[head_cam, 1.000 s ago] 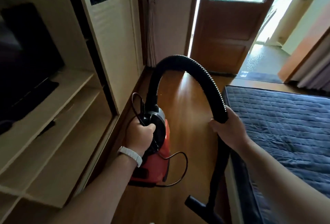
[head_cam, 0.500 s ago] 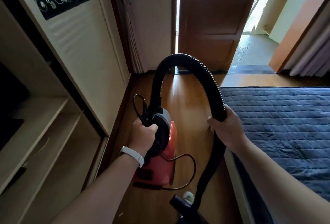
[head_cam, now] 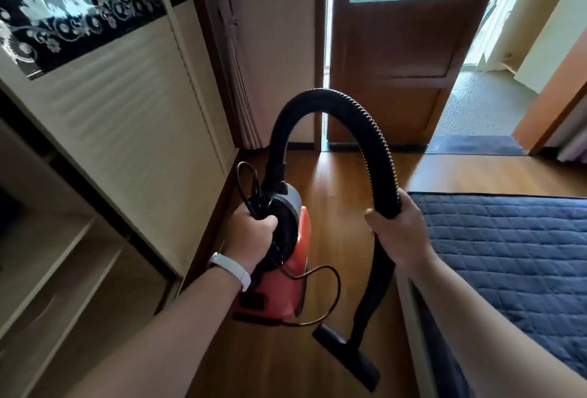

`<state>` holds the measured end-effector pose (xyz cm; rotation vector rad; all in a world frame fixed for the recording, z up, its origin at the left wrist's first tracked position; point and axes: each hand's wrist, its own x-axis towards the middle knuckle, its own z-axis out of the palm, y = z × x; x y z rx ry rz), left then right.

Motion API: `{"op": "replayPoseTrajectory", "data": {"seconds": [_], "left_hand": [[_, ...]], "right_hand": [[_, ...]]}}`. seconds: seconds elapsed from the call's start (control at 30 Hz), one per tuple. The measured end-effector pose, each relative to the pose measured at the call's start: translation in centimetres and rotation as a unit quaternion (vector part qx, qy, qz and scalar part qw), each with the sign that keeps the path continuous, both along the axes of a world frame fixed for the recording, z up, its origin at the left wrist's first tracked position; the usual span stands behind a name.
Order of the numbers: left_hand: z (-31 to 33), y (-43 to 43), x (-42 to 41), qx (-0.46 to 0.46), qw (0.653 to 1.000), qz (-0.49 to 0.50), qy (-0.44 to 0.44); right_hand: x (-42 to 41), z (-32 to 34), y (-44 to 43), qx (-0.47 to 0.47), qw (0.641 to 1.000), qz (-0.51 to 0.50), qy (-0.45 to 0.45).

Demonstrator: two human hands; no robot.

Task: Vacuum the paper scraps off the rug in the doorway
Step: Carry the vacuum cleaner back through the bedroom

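Rug point(head_cam: 476, 145) lies far right in the doorway, well apart from the nozzle point(head_cam: 346, 356); can't make out any scraps from here. Vacuum point(head_cam: 279, 286) is carried near centre, left grip point(head_cam: 254, 235) clenched round its handle plus bunched cord point(head_cam: 339, 289); right grip point(head_cam: 400, 232) wrapped round the hose point(head_cam: 374, 140).

Risks: slack cord loop dangles near the nozzle and could snag or trip. Nozzle could clip the bed point(head_cam: 508, 254) edge.

Lane: narrow floor point(head_cam: 336, 181) strip between cabinet point(head_cam: 133, 118) left and bed right. Door point(head_cam: 397, 64) leaf stands left of the opening.
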<state>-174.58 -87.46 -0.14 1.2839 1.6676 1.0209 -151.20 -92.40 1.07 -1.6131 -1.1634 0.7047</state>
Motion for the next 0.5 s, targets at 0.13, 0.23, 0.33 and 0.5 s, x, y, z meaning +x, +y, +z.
{"op": "replayPoseTrajectory", "data": {"seconds": [0.13, 0.23, 0.33, 0.5], "left_hand": [[0.3, 5.6, 2.0, 0.016, 1.000, -0.003, 0.020], [0.0, 10.1, 3.3, 0.015, 1.000, -0.016, 0.017], [-0.8, 14.7, 4.8, 0.000, 1.000, -0.031, 0.002], [-2.6, 23.6, 7.4, -0.020, 0.998, -0.063, -0.023]], "right_hand": [[2.9, 1.1, 4.6, -0.003, 1.000, -0.003, -0.011], [4.2, 1.1, 8.5, -0.005, 1.000, -0.019, -0.020], [5.3, 0.8, 12.5, -0.010, 0.999, -0.043, -0.019], [7.2, 0.0, 19.8, -0.024, 0.996, -0.079, -0.041]]}}
